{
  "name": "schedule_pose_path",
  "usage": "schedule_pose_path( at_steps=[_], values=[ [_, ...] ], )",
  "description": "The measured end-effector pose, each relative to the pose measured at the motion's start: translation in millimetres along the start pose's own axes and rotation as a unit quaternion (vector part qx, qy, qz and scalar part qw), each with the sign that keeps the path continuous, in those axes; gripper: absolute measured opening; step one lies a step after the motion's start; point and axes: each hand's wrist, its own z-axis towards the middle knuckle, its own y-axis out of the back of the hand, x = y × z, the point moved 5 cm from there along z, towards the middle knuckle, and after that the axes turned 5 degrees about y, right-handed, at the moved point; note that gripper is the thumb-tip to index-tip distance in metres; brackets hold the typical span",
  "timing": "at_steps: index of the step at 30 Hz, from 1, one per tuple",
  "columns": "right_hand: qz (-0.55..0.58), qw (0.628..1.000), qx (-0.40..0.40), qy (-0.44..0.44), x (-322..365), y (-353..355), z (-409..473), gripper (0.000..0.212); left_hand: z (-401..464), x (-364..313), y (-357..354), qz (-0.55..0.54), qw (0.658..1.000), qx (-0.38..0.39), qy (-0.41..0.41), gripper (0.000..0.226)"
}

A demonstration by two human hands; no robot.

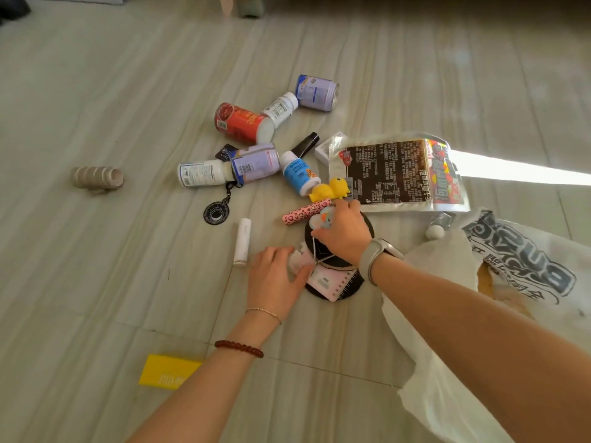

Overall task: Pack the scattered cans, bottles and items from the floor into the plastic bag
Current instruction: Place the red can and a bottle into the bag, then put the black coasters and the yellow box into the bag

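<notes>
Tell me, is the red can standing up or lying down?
Lying down. The red can rests on its side on the floor, label facing up.

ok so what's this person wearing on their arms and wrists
Both arms are bare, with no sleeves in view. The left wrist carries a thin gold-coloured chain bracelet and, further up, a dark red beaded bracelet. The right wrist has a smartwatch with a pale grey band.
</notes>
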Motion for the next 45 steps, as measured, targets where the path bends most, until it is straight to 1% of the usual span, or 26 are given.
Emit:
schedule_pose_path(
  at_steps=[3, 5, 8, 10, 12, 15, 17, 19, 20, 22, 23, 24, 26, 28, 30, 32, 34, 35, 37, 39, 41, 43, 45],
  values=[
    [0.081, 0.996, -0.032, 0.017, -2.1, 29.9, -6.7, 0.048, 9.5, -21.8, -20.3, 0.052, 0.997, 0.05, -0.015, 0.067],
    [0.119, 0.99, -0.063, 0.041, -3.1, 51.7, -15.2, 0.046, 17.4, -29.4, -28.9, 0.048, 0.997, 0.063, 0.004, 0.07],
    [0.151, 0.983, -0.078, 0.065, -3.3, 74.2, -29.9, 0.039, 22.8, -30.2, -28.8, 0.002, 0.997, 0.063, 0.043, 0.059],
    [0.18, 0.975, -0.092, 0.087, -5.2, 86.9, -41.9, 0.035, 16.5, -27.7, -22.6, -0.03, 0.997, 0.049, 0.042, 0.047],
    [0.213, 0.964, -0.114, 0.106, -10.3, 101.3, -58.5, 0.03, 6.8, -23.2, -10.3, -0.068, 0.997, 0.015, 0.045, 0.038],
    [0.25, 0.947, -0.157, 0.126, -25.8, 127.6, -87.3, 0.026, -3.1, -29.1, 17.2, -0.105, 0.992, -0.064, 0.031, 0.028],
    [0.268, 0.934, -0.193, 0.135, -38.0, 149.5, -107.1, 0.027, -9.3, -48.2, 37.4, -0.125, 0.986, -0.112, -0.007, 0.022],
    [0.268, 0.924, -0.226, 0.152, -50.5, 175.6, -126.0, 0.029, -18.0, -77.4, 55.3, -0.155, 0.976, -0.147, -0.044, 0.023],
    [0.26, 0.923, -0.236, 0.157, -58.0, 188.2, -134.3, 0.029, -23.3, -95.1, 62.8, -0.167, 0.97, -0.163, -0.069, 0.024],
    [0.238, 0.932, -0.224, 0.154, -77.2, 207.0, -147.4, 0.026, -37.9, -134.0, 71.6, -0.166, 0.957, -0.185, -0.147, 0.028],
    [0.221, 0.943, -0.205, 0.143, -90.4, 211.2, -152.5, 0.025, -46.3, -154.0, 70.8, -0.163, 0.951, -0.179, -0.195, 0.03],
    [0.199, 0.954, -0.185, 0.126, -104.6, 212.6, -157.7, 0.023, -55.6, -172.5, 66.2, -0.161, 0.944, -0.157, -0.24, 0.031],
    [0.148, 0.973, -0.158, 0.083, -137.3, 210.2, -169.3, 0.021, -75.2, -202.2, 47.0, -0.148, 0.935, -0.077, -0.314, 0.033],
    [0.048, 0.987, -0.141, 0.059, -164.9, 204.9, -181.8, 0.026, -97.6, -220.2, 22.1, -0.088, 0.919, -0.016, -0.384, 0.032],
    [-0.06, 0.991, -0.106, 0.063, -181.2, 197.4, -190.3, 0.034, -116.8, -229.0, -3.0, 0.011, 0.89, -0.007, -0.455, 0.03],
    [-0.115, 0.988, -0.084, 0.063, -185.4, 192.8, -194.3, 0.038, -124.9, -233.7, -21.9, 0.093, 0.869, -0.023, -0.486, 0.027],
    [-0.133, 0.985, -0.085, 0.065, -180.5, 191.9, -193.9, 0.037, -120.1, -238.0, -34.4, 0.154, 0.862, -0.047, -0.48, 0.019],
    [-0.14, 0.984, -0.09, 0.071, -175.7, 191.6, -192.5, 0.036, -114.6, -240.2, -38.3, 0.182, 0.866, -0.05, -0.463, 0.017],
    [-0.147, 0.979, -0.102, 0.094, -161.7, 190.2, -190.3, 0.035, -103.2, -242.2, -39.6, 0.214, 0.878, -0.047, -0.425, 0.02],
    [-0.144, 0.975, -0.112, 0.126, -146.5, 186.1, -188.5, 0.035, -97.3, -242.1, -28.1, 0.166, 0.9, -0.043, -0.401, 0.028],
    [-0.126, 0.97, -0.124, 0.166, -130.9, 180.1, -184.7, 0.031, -89.4, -231.7, -7.4, 0.067, 0.927, -0.065, -0.365, 0.03],
    [-0.096, 0.964, -0.139, 0.207, -113.4, 172.9, -178.5, 0.027, -72.3, -202.0, 10.4, 0.01, 0.951, -0.098, -0.294, 0.032],
    [-0.071, 0.956, -0.157, 0.239, -92.7, 164.5, -168.4, 0.029, -48.3, -157.1, 17.9, 0.025, 0.973, -0.107, -0.202, 0.034]
  ],
)
